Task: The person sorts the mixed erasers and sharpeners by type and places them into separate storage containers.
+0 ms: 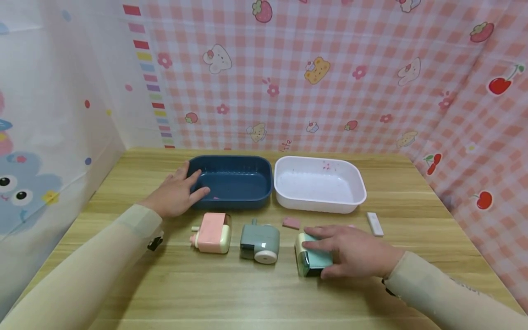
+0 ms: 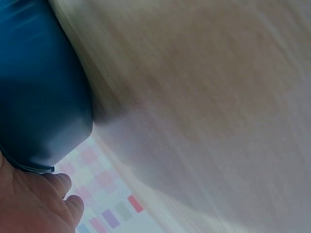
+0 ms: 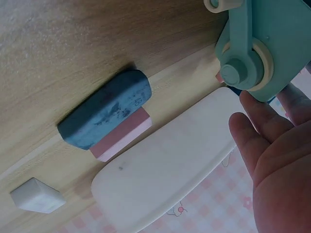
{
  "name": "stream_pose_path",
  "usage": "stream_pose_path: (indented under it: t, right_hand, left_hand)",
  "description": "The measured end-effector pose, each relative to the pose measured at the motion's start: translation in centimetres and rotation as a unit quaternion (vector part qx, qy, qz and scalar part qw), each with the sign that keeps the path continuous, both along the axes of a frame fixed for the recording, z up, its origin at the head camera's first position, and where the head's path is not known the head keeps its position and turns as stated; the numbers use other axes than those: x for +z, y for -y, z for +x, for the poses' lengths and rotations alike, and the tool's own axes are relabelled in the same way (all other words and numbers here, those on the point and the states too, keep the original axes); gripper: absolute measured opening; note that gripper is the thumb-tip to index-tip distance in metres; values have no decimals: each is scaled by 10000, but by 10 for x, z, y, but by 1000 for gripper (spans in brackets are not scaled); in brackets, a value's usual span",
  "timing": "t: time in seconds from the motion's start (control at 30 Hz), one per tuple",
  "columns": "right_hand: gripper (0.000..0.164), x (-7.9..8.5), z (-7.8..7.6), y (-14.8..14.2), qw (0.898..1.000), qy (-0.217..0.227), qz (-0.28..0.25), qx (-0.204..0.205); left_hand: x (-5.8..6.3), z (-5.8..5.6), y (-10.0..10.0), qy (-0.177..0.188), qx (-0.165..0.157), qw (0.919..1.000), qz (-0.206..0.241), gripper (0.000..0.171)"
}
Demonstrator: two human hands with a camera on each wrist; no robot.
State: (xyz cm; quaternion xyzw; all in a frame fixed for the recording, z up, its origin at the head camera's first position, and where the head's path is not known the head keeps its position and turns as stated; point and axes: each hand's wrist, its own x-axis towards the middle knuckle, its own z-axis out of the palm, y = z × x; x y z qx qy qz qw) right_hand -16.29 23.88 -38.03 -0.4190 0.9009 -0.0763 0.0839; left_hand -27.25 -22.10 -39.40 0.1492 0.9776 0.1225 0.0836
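My right hand (image 1: 354,250) grips a mint-green crank pencil sharpener (image 1: 318,257) on the table, fingers over its top and thumb on the near side. In the right wrist view its crank (image 3: 238,65) faces the palm. My left hand (image 1: 175,192) rests on the left end of a dark blue tray (image 1: 231,203), fingers loosely spread across the rim. Left of the mint sharpener are a grey-green pencil sharpener (image 1: 260,240) and a pink-and-cream one (image 1: 212,233). A blue eraser (image 3: 107,109) beside a pink eraser (image 3: 121,133) is hidden behind my right hand in the head view.
A white tray (image 1: 317,205) stands to the right of the blue one. In front of it lies another pink eraser (image 1: 291,223), and a white eraser (image 1: 375,224) lies off its right corner. Patterned cloth (image 1: 280,101) hangs along the table's back and sides.
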Motion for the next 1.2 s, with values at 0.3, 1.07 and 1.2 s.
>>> stream_pose_path:
  t: [0.3,1.07,1.2]
  right_hand:
    - [72,-4,-2,2,10000,-44,-68,-44]
    - [60,-7,-7,9,9930,-1153,-208,135]
    - [61,-2,-10,11,9875,-1517,-374,209]
  left_hand:
    - [-1,-1,0,10,-74,10000,7,93]
    - [2,1,-1,26,-23,10000,23,87]
    - [3,1,-1,22,-3,10000,-1,86]
